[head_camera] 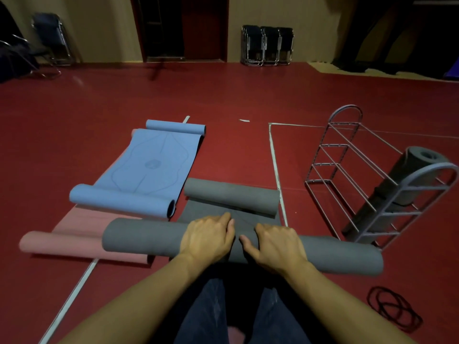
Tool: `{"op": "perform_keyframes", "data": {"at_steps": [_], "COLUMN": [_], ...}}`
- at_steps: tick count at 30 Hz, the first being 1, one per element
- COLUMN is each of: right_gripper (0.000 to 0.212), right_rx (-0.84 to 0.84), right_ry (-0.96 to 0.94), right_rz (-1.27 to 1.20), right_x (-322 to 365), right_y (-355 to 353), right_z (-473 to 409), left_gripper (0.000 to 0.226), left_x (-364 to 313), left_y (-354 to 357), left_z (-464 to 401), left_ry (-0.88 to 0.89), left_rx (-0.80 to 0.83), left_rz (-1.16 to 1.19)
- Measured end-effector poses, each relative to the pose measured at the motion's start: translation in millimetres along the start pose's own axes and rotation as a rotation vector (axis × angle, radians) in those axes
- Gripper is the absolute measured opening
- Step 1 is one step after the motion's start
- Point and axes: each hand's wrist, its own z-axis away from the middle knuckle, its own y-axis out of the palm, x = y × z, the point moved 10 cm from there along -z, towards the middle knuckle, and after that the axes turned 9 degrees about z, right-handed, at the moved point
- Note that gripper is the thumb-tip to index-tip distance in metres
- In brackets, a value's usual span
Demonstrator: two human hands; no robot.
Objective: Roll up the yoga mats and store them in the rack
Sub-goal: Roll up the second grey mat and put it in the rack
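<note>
Folded chairs, black bands

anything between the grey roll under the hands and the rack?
Nothing visible. The grey roll under the left hand and right hand has its right end right beside the rack, with bare floor between. One dark rolled mat already sits in the rack; the other tiers look free.
</note>
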Motion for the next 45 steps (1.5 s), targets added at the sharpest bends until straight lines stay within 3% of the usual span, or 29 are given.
{"op": "perform_keyframes", "data": {"at_steps": [2,4,8,13,21,28,32,39,41,45], "right_gripper": [0.071,0.080,0.067,0.068,0.057,0.075,0.069,0.079,0.078,0.071], "right_rx": [0.041,0.120,0.243,0.329,0.056,0.151,0.258,0.532,0.518,0.271], "right_ry": [-0.039,-0.063,-0.054,-0.027,0.154,0.101,0.048,0.046,0.053,0.074], "right_rz": [-0.016,-0.069,-0.180,-0.241,-0.066,-0.018,-0.066,-0.205,-0.208,-0.058], "right_x": [1.1,1.0,-1.6,-6.0,-11.1,-6.3,-9.7,-14.1,-15.1,-9.7], "right_y": [2.5,10.0,17.3,27.3,18.8,31.2,39.6,67.7,71.9,60.3], "right_z": [-4.5,-11.2,-22.6,-32.1,-24.7,-29.9,-47.2,-62.2,-64.4,-54.5], "left_gripper": [0.033,0.036,0.044,0.048,0.057,0.063,0.049,0.057,0.054,0.050], "left_x": [3.4,6.0,7.8,10.7,16.8,30.0,24.1,25.2,24.7,31.2], "left_y": [-1.6,9.5,15.9,18.6,26.5,55.3,39.0,47.6,47.1,54.8], "left_z": [6.9,13.5,19.1,5.8,-30.8,-50.7,-43.8,-33.3,-42.5,-56.5], "left_ry": [0.002,0.019,0.024,0.011,-0.027,-0.036,-0.009,-0.049,-0.050,-0.077], "left_rx": [-0.095,-0.075,-0.067,-0.046,0.144,0.384,0.164,0.179,0.182,0.226], "left_rz": [-0.022,-0.067,-0.156,-0.161,-0.177,-0.136,-0.018,-0.126,-0.153,-0.157]}}
